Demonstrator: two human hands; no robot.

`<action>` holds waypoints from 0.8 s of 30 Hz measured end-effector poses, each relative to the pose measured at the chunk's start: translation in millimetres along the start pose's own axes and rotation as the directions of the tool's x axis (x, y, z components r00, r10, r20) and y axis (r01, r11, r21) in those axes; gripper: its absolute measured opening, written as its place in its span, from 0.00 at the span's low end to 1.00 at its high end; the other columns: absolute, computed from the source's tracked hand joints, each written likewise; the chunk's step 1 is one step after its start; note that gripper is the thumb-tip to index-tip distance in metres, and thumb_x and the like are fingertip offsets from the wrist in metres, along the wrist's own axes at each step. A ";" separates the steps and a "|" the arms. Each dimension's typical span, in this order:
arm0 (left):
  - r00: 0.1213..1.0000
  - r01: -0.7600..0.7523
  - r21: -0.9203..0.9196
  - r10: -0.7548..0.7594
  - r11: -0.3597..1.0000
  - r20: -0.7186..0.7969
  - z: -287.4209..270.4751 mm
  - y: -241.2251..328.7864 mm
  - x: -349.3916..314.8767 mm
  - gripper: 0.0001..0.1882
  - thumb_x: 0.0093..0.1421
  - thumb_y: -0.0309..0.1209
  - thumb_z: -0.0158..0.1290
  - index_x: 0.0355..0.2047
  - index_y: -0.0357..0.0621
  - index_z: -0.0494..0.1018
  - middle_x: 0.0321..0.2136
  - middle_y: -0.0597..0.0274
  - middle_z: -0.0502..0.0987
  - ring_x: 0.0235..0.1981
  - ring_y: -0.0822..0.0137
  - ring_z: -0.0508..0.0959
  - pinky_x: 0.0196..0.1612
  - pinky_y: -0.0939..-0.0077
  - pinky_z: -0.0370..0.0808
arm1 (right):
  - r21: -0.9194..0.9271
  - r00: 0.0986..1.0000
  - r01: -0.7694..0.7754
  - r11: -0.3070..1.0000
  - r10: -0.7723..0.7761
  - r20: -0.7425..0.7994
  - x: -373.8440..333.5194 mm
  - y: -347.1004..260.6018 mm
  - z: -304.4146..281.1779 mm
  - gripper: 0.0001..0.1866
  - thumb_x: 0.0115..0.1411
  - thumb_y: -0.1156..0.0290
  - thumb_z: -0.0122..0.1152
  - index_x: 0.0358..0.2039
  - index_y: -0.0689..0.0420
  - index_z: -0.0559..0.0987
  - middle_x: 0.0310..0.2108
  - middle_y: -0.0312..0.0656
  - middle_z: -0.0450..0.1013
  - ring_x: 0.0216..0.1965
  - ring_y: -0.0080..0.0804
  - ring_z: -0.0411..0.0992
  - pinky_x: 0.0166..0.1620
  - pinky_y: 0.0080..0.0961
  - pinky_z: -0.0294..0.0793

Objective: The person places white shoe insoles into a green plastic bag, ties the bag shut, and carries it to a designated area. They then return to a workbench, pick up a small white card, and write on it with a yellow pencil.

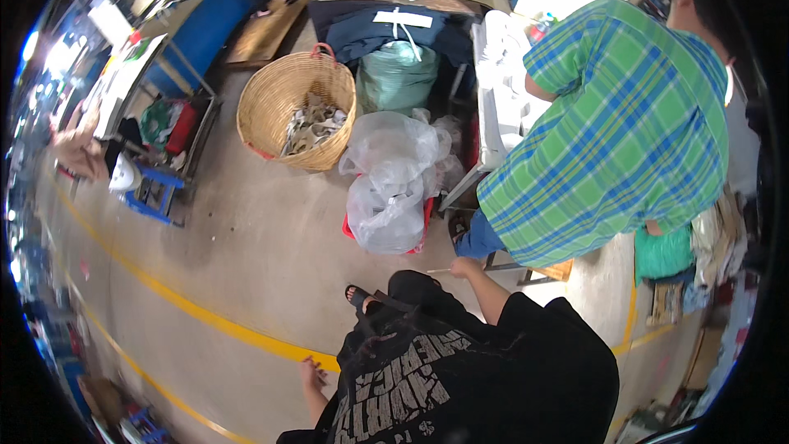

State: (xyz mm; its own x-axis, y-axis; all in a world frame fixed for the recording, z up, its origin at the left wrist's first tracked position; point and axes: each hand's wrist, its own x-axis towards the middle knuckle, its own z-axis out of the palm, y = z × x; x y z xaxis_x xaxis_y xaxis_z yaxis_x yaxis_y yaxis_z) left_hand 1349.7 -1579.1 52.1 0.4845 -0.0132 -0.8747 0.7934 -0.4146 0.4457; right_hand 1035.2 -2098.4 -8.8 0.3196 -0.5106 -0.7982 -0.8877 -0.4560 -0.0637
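A concrete workshop floor spreads wide on the left, a broad yellow line slanting across it. A long stretch of walking room lies between the blue stool and the wicker basket. Space narrows on the right, where clear plastic bags bulge over the rim of a red crate near the edge of a white table; a co-worker in a plaid shirt sits close by. The right hand grasps a thin pale stick, which points leftward below the crate in view. The left hand hangs beside the yellow line, fingers loosely parted, gripping nothing visible.
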 end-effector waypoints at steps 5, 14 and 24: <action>0.982 -0.167 0.144 0.177 0.975 -0.062 -38.0 169.3 92.0 0.18 0.66 0.38 0.43 0.56 0.56 0.66 0.36 0.59 0.71 0.28 0.62 0.69 0.29 0.62 0.72 | 0.343 0.996 0.079 0.936 -0.089 0.011 6.3 -8.0 65.3 0.18 0.59 0.60 0.56 0.46 0.51 0.86 0.46 0.52 0.80 0.48 0.52 0.79 0.51 0.45 0.77; 0.982 -0.138 0.368 0.079 0.919 0.172 96.3 271.6 127.0 0.19 0.67 0.38 0.44 0.58 0.56 0.68 0.38 0.56 0.73 0.30 0.61 0.70 0.32 0.58 0.75 | 0.299 0.994 -0.094 0.950 0.071 0.089 45.2 -57.6 9.8 0.24 0.58 0.45 0.59 0.48 0.45 0.86 0.47 0.44 0.81 0.47 0.46 0.78 0.53 0.45 0.74; 0.947 -0.222 0.309 0.129 0.925 0.295 134.8 330.8 116.7 0.18 0.69 0.35 0.46 0.58 0.54 0.68 0.34 0.59 0.76 0.26 0.66 0.72 0.29 0.65 0.76 | -0.238 0.994 0.037 0.971 -0.012 0.108 64.7 -153.2 -156.6 0.33 0.56 0.31 0.56 0.51 0.40 0.85 0.57 0.36 0.77 0.62 0.47 0.70 0.60 0.71 0.60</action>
State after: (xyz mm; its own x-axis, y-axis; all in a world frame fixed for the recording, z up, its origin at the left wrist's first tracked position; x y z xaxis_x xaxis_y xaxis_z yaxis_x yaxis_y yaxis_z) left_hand 1619.0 -1840.4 71.8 0.4522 -0.3343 -0.8269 0.5123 -0.6616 0.5476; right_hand 1243.7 -2175.8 43.1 0.2924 -0.4235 -0.8574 -0.7708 -0.6351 0.0508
